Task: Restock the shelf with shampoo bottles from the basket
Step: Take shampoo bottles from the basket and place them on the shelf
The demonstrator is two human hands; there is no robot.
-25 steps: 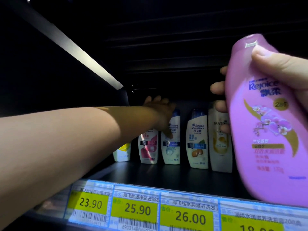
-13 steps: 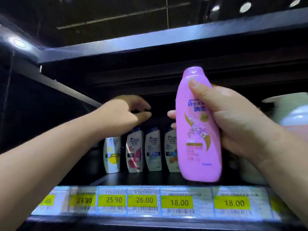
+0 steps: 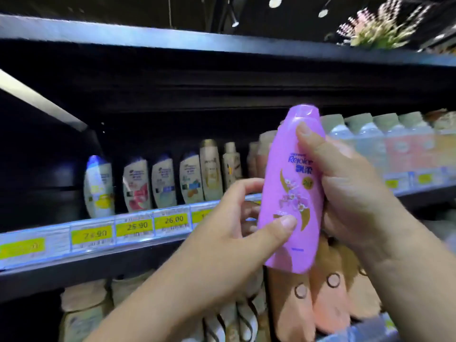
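Two hands hold one pink bottle, upright with a slight lean, in the air in front of the shelf and touching nothing on it. Right hand: fingers curled round the upper half from the right, thumb pressed on the front just below the cap. Left hand: thumb on the lower label, fingers wrapped behind the left edge. Neither hand is spread wide; both close on the bottle. Behind, a row of white bottles stands on the shelf above yellow tags. The basket is out of view.

Handling (judged): moulded plastic, stiff enough to take a firm squeeze, not fragile. If full, it is moderately heavy for its size. The glossy skin and printed label look slick, and the body tapers toward the cap, so a hold near the top may slide. Best hold: round the broad waist, thumb in front and fingers behind, where one hand should suffice. The narrow base suggests easy tipping, so it should be set down square, clear of its neighbours, and let go only once it stands firm.
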